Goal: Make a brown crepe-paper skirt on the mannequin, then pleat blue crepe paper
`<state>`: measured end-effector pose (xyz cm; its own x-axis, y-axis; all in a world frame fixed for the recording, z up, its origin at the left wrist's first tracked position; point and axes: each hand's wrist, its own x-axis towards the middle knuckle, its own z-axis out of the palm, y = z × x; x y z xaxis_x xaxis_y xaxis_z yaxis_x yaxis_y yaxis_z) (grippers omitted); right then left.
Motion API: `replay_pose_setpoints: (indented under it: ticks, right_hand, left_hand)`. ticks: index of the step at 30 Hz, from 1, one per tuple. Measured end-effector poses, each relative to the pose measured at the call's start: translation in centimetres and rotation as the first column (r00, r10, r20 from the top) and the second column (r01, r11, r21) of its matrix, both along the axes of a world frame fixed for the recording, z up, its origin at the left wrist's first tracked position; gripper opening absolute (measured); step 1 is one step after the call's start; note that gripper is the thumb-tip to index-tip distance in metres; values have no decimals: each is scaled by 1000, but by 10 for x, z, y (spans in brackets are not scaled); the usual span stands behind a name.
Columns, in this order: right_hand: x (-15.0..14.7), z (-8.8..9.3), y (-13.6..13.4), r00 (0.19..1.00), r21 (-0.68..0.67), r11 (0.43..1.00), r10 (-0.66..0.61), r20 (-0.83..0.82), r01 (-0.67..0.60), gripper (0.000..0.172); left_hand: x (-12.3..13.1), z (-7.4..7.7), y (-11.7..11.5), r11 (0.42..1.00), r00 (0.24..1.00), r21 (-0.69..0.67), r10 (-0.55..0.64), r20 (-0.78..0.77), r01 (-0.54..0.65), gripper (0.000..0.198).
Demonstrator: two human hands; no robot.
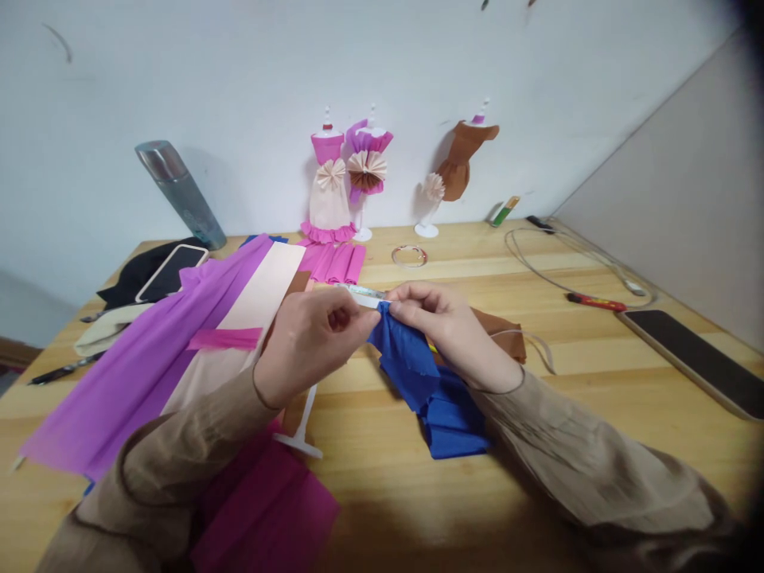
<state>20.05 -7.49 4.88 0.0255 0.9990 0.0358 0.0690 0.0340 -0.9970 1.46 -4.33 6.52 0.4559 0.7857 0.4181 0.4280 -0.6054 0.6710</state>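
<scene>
A piece of blue crepe paper (411, 374) hangs gathered in front of me, its lower end spread over the table. My right hand (445, 322) pinches its top edge between thumb and fingers. From the other side, my left hand (316, 334) is closed, thumb and finger pressed together at the same gathered edge. A narrow white strip (368, 302) shows between the two hands; I cannot tell whether either hand holds it. Under my left hand stands a white stand base (302, 442), its upper part hidden. Brown paper (498, 330) lies behind my right wrist.
Purple crepe paper (155, 350) and magenta crepe paper (268, 501) lie at left. Several dressed miniature mannequins, one in pink and cream (331, 191), line the wall. A bottle (182, 195) stands back left. At right are a phone (695, 362), a cable (573, 282) and a red cutter (597, 302).
</scene>
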Motion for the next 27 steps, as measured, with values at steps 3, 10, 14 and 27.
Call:
replay_pose_setpoints:
  ticks: [3, 10, 14, 27]
  right_hand:
    - [-1, -2, -2, 991, 72, 997, 27, 130, -36, 21]
    - [-4, 1, -4, 982, 100, 989, 88, 168, -106, 21]
    - [-5, 0, -6, 947, 136, 985, 55, 316, -102, 27]
    - [-11, 1, -21, 767, 288, 957, -155, 623, -40, 49]
  left_hand:
    - [-6, 4, 4, 918, 997, 391, -39, -62, 60, 15]
    - [-4, -2, 17, 897, 930, -287, -364, -44, 337, 22]
    - [-2, -3, 17, 898, 952, -344, -304, -29, 276, 18]
    - [-2, -1, 10, 986, 969, 26, -155, -194, 163, 26]
